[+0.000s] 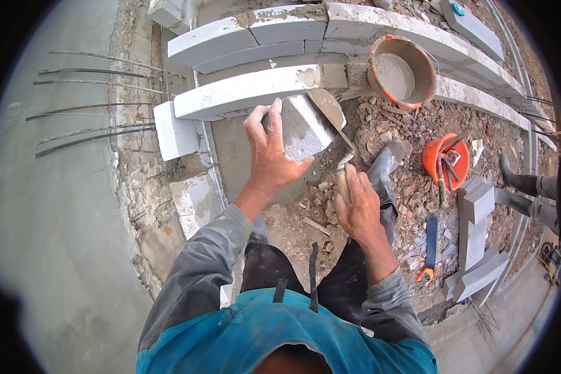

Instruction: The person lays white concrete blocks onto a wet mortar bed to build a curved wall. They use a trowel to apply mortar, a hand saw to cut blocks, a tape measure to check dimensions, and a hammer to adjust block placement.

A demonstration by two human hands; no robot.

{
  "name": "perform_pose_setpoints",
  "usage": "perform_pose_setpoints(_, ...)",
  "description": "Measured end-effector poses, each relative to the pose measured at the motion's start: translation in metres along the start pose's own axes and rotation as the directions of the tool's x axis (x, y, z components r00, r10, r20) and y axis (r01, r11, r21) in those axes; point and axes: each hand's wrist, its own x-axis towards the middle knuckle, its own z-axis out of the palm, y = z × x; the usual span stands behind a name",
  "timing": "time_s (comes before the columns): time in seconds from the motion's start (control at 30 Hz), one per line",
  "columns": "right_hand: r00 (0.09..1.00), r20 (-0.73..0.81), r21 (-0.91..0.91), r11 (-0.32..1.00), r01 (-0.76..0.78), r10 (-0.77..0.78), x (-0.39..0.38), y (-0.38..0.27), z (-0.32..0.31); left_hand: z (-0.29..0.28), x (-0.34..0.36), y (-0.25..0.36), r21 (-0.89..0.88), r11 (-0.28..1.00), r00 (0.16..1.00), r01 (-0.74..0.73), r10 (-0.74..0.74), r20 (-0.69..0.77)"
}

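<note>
My left hand [269, 156] grips a light grey concrete block [306, 134], fingers over its left side and thumb along its lower edge. The block is tilted, and grey mortar smears its upper face. In my right hand [360, 209] is a trowel [327, 108], held by its wooden handle. Its mortar-coated blade lies against or just over the block's upper right edge; whether they touch I cannot tell. Directly beyond stands a low wall of white blocks [246, 90], with mortar on its right part.
A mortar bucket [372, 75] stands by the wall at upper right. An orange bucket [427, 156] holds tools, with a handsaw [431, 243] and stacked blocks [472, 240] nearer. Another person's boots [518, 182] are far right. Steel bars [100, 83] jut out left. Rubble [411, 181] covers the ground.
</note>
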Motion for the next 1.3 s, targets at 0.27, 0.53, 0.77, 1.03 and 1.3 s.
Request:
perform_pose_setpoints(0.27,0.997,-0.071,0.227,0.974,-0.003,0.02,-0.03,-0.045,0.029,-0.033,-0.05,-0.032,0.068,0.993,0.993,0.095,-0.089,-0.083)
perform_pose_setpoints(0.53,0.979,0.197,0.196,0.98,0.01,-0.049,-0.001,-0.053,0.079,-0.073,-0.097,-0.059,0.127,0.985,0.992,0.114,-0.104,-0.077)
perform_pose_setpoints(0.77,0.941,0.281,0.371,0.926,0.074,-0.188,-0.047,-0.121,0.106,-0.111,-0.171,-0.115,0.054,0.845,0.826,0.532,-0.504,-0.251)
perform_pose_setpoints(1.03,0.952,0.305,0.159,0.987,-0.014,-0.036,-0.075,-0.055,0.153,-0.158,-0.225,-0.253,0.204,0.539,0.568,0.817,-0.693,-0.444)
perform_pose_setpoints(1.3,0.936,0.333,0.078,0.985,-0.151,0.117,-0.087,-0.041,0.18,-0.142,-0.219,-0.327,0.306,0.439,0.535,0.844,-0.726,-0.432)
